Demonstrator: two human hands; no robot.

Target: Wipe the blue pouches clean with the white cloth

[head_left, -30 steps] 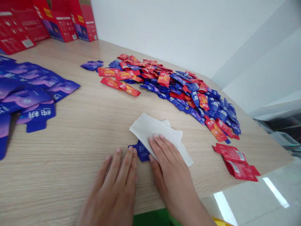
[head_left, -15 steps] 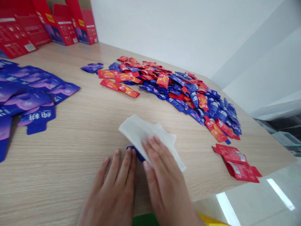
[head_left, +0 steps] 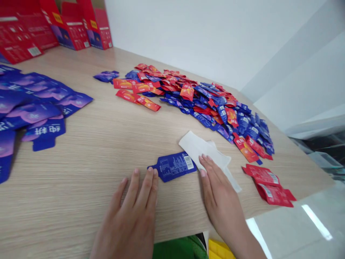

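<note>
My left hand [head_left: 129, 216] lies flat on the wooden table [head_left: 88, 154], fingers spread and holding nothing, its fingertips just by the narrow end of a dark blue sachet [head_left: 172, 166]. That sachet lies alone, its printed back and barcode facing up. To its right, my right hand [head_left: 219, 190] presses its fingers onto a folded white wipe [head_left: 202, 149]. The hand rests flat on the wipe without a visible grip, and the wipe touches the sachet's barcode end.
A large heap of red and blue sachets [head_left: 205, 104] lies beyond my hands. Flat blue sachets [head_left: 32, 111] overlap at the left, red sachets [head_left: 268, 187] lie at the right, and red cartons [head_left: 72, 30] stand at the back. Green and yellow items show below the near table edge.
The white wipe has slid right under my right hand, uncovering the blue sachet, which now shows fully. My left hand has barely moved.
</note>
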